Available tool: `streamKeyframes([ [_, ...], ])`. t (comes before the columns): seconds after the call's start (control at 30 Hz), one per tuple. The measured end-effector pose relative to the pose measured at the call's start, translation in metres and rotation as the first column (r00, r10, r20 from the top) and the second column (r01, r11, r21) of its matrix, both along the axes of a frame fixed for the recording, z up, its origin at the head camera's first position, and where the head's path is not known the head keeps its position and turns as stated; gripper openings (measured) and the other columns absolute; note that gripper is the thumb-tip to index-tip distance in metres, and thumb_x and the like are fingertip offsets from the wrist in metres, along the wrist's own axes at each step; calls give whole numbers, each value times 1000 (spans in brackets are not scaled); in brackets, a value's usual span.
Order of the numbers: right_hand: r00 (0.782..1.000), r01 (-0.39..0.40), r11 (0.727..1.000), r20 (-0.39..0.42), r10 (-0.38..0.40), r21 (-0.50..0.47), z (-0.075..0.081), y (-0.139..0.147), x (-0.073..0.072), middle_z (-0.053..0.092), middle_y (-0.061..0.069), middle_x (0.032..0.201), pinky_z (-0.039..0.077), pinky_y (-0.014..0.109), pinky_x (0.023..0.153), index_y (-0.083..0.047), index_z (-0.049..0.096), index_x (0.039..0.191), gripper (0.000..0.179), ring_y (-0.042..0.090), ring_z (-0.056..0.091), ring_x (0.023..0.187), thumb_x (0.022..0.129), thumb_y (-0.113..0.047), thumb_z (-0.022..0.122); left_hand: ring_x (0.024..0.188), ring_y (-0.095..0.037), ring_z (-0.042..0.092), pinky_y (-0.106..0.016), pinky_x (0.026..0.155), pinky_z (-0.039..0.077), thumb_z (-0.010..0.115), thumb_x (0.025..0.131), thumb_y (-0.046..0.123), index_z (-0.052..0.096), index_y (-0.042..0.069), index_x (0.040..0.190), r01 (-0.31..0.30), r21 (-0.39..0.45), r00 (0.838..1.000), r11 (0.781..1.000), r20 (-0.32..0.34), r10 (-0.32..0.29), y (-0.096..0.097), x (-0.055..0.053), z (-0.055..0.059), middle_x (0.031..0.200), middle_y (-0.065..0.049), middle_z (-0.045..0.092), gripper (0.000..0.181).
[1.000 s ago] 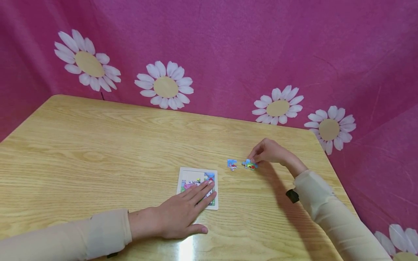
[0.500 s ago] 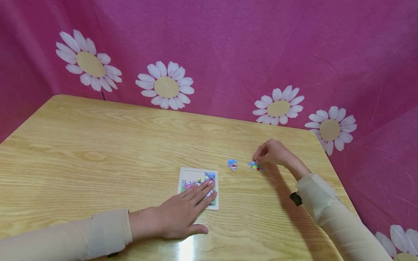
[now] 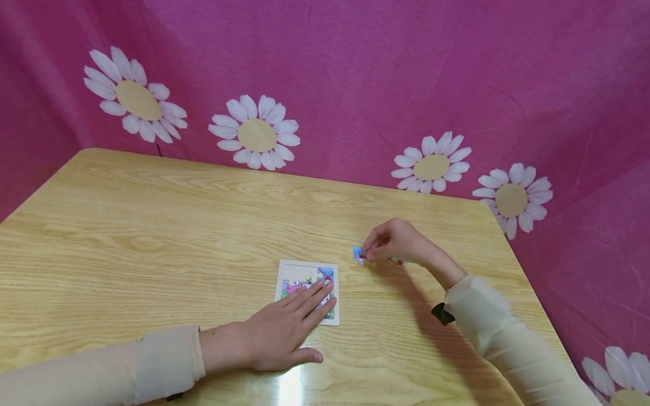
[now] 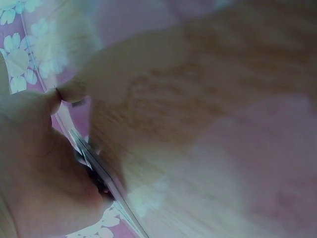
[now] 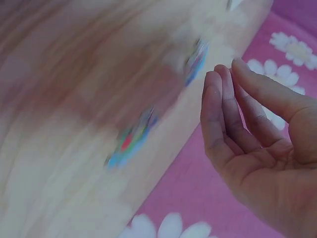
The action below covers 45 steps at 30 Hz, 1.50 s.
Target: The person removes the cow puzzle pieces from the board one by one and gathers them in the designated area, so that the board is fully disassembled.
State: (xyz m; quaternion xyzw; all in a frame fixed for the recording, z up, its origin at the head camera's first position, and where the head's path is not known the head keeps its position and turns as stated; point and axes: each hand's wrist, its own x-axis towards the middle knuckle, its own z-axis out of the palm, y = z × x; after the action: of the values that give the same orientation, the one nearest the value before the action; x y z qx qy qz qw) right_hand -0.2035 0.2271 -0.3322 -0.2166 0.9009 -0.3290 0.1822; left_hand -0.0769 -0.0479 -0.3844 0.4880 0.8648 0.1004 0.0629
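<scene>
My left hand [image 3: 279,332] lies flat with straight fingers on a white-framed jigsaw puzzle tray [image 3: 304,263], covering its lower right part. A pig-like pink figure and a windmill show in the picture, and the upper left is a pale bare patch. My right hand [image 3: 398,239] hovers by a blue jigsaw piece [image 3: 358,252], partly hiding it. In the right wrist view its fingers are loosely bent, thumb apart, with nothing between them. A second jigsaw piece [image 5: 131,141], green, red and blue, lies on the table below that hand.
The wooden table [image 3: 178,225] runs back to a pink curtain [image 3: 345,84] with white daisies. Its right edge slants down beyond my right forearm. The left wrist view is blurred and shows the tray's edge [image 4: 106,178].
My right hand has left the green and red piece, which was shifted slightly to the right, and moved left to the blue piece. The left hand stays on the tray.
</scene>
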Motion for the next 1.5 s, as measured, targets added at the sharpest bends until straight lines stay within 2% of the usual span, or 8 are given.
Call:
streamKeyframes([
  [0.17, 998, -48, 997, 39, 50, -61, -5, -27, 6, 73, 9, 82, 56, 29, 68, 4, 74, 91, 8, 12, 68, 73, 83, 2, 75, 149, -29, 3, -41, 118, 16, 38, 103, 51, 17, -1, 155, 1, -11, 1000, 1000, 3, -1, 1, -1, 0, 162, -21, 5, 77],
  [0.3, 994, -105, 992, 28, 107, -72, -9, -44, 7, 73, 7, 81, 55, 28, 67, 3, 75, 91, 7, 9, 66, 72, 84, 1, 75, 149, -30, 4, -41, 118, 17, 38, 103, 51, 19, -2, 155, 8, -6, 1000, 1000, -14, -8, 1, -1, 0, 162, -22, 6, 77],
  [0.47, 985, -172, 982, 0, 173, -74, -12, -56, 8, 74, 7, 83, 55, 23, 69, 2, 75, 91, 7, 9, 68, 74, 84, 2, 74, 149, -31, 6, -41, 118, 18, 39, 103, 51, 20, -3, 154, 15, 7, 999, 1000, -33, -15, 1, -2, -1, 161, -22, 8, 77],
  [0.6, 980, -198, 978, 6, 198, -64, -11, -61, 8, 74, 6, 83, 55, 23, 69, 2, 75, 90, 6, 9, 69, 75, 84, 2, 74, 149, -31, 7, -41, 117, 19, 39, 102, 51, 20, -3, 154, 16, 14, 999, 1000, -45, -15, 0, -1, -2, 161, -23, 9, 77],
  [0.83, 978, -208, 978, -3, 208, -19, -9, -66, 7, 74, 6, 82, 55, 23, 70, 1, 76, 89, 6, 9, 69, 75, 83, -1, 76, 149, -30, 6, -42, 118, 18, 38, 103, 51, 20, -2, 154, 5, 11, 999, 1000, -49, -5, -2, 2, -1, 161, -22, 8, 77],
  [1.07, 979, -203, 979, 1, 203, 13, -5, -69, 8, 74, 4, 81, 54, 23, 69, -1, 76, 88, 6, 7, 68, 74, 83, -3, 77, 149, -29, 6, -42, 117, 18, 34, 103, 53, 20, -1, 155, 1, -11, 1000, 1000, -11, -1, -3, 11, 2, 162, -20, 9, 76],
  [1.33, 980, -197, 979, 14, 197, 51, -2, -72, 9, 74, 3, 79, 54, 23, 69, -1, 77, 87, 5, 6, 68, 73, 82, -4, 78, 148, -31, 14, -41, 116, 22, 38, 102, 52, 26, -3, 152, 12, 2, 995, 1000, -96, -12, -2, 14, -1, 160, -21, 16, 76],
  [1.5, 985, -171, 983, 47, 168, 72, -1, -71, 8, 73, 1, 79, 54, 23, 71, -3, 77, 87, 5, 6, 67, 74, 83, -4, 78, 148, -30, 12, -42, 117, 21, 36, 102, 54, 25, -2, 153, 22, 4, 997, 1000, -78, -22, -2, 14, -4, 161, -21, 13, 77],
])
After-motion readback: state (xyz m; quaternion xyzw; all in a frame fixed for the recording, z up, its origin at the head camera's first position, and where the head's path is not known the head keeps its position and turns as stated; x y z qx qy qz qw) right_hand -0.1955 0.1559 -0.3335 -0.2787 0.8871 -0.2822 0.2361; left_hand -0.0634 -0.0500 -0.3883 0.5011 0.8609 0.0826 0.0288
